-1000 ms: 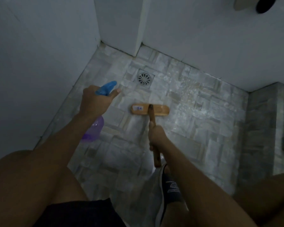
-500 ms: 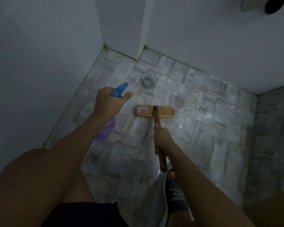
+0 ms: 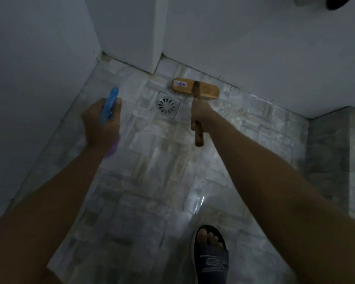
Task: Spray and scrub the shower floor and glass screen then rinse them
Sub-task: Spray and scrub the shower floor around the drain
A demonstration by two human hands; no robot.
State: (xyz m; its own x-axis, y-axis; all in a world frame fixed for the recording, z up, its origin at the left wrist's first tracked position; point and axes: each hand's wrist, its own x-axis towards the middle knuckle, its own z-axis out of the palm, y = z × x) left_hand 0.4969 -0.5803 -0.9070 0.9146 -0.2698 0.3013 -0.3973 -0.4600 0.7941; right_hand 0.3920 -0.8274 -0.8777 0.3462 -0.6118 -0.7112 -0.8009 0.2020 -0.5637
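My right hand [image 3: 201, 113] grips the short wooden handle of a scrub brush [image 3: 195, 90]. The brush's oblong wooden head lies bristles-down on the grey tiled shower floor [image 3: 152, 181], close to the back wall and just beyond the round metal drain [image 3: 166, 103]. My left hand [image 3: 100, 124] holds a spray bottle [image 3: 109, 103] with a blue trigger head and a purple body mostly hidden under the hand. The bottle is held above the floor, left of the drain. The floor looks wet and shiny in the middle.
White walls enclose the floor at left and back, with a projecting white corner [image 3: 157, 37] behind the drain. A darker tiled step [image 3: 328, 152] rises at right. My foot in a dark slide sandal [image 3: 210, 253] stands on the tiles at the bottom.
The brush has been pushed forward past the drain to the back wall, with my right arm stretched out. My left hand with the spray bottle has stayed left of the drain. I have leaned forward.
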